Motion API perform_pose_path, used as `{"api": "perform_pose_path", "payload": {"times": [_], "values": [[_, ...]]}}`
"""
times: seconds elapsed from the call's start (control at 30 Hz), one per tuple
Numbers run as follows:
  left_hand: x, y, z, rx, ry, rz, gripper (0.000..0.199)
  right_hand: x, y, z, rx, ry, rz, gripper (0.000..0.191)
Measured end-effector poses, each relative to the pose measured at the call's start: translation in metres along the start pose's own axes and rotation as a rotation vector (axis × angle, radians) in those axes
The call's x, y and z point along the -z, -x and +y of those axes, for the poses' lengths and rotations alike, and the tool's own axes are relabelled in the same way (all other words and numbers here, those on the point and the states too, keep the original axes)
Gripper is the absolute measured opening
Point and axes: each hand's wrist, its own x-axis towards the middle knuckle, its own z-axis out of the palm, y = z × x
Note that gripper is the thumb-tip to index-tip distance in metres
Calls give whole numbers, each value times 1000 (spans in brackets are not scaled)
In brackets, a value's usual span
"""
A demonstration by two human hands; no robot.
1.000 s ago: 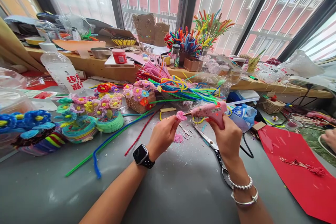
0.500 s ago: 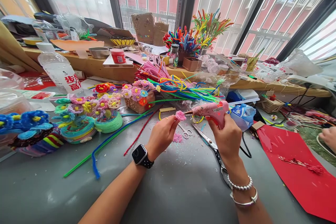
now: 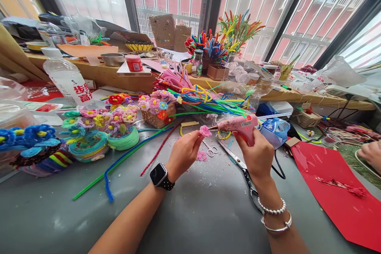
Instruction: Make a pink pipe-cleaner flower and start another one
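Observation:
Between the thumb and fingers of my left hand is a small fuzzy pink flower. My right hand is wrapped round the grip of a pink hot glue gun, its nozzle pointing left. The tip reaches the flower's right side; whether it touches, I cannot tell. Below the flower, another piece of pink fuzz lies on the grey table. Small scissors rest beside it. Large black-handled scissors lie partly hidden behind my right hand and wrist.
Pots of pipe-cleaner flowers stand at the left, near a plastic bottle. Loose pipe cleaners are heaped at the back. Red paper covers the right side. Another person's hand is at the far right edge.
My hands, the flower and the glue gun stay almost in place. At the far right, the other person's hand has moved slightly to the left.

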Motion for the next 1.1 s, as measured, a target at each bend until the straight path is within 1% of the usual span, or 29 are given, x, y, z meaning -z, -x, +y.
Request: {"api": "perform_pose_path", "payload": {"times": [0.37, 0.67, 1.1], "values": [[0, 0, 0, 10, -1, -16, 25, 1, 0, 1, 36, -39, 25, 48], [0, 0, 1, 11, 7, -5, 26, -1, 0, 3, 51, -31, 33, 49], [0, 0, -1, 13, 21, 17, 22, -1, 0, 4, 86, 1, 50, 51]]}}
